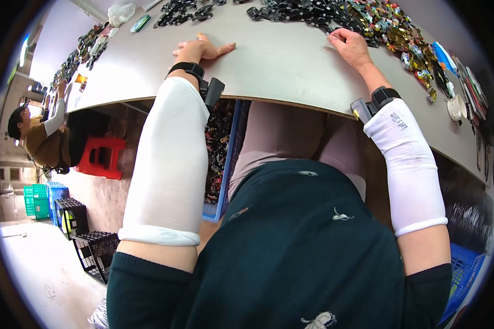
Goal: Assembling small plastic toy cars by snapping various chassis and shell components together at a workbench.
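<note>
Lying heaped across the worktop (274,68): glossy black parts (299,13), pale-spotted!
Right hand (348,46), fingertips drawn together beside them, gripping what, I can't tell; left hand (202,49) well apart, fingers spread; below, a blue crate (233,156) holds small dark and red pieces (216,151).
</note>
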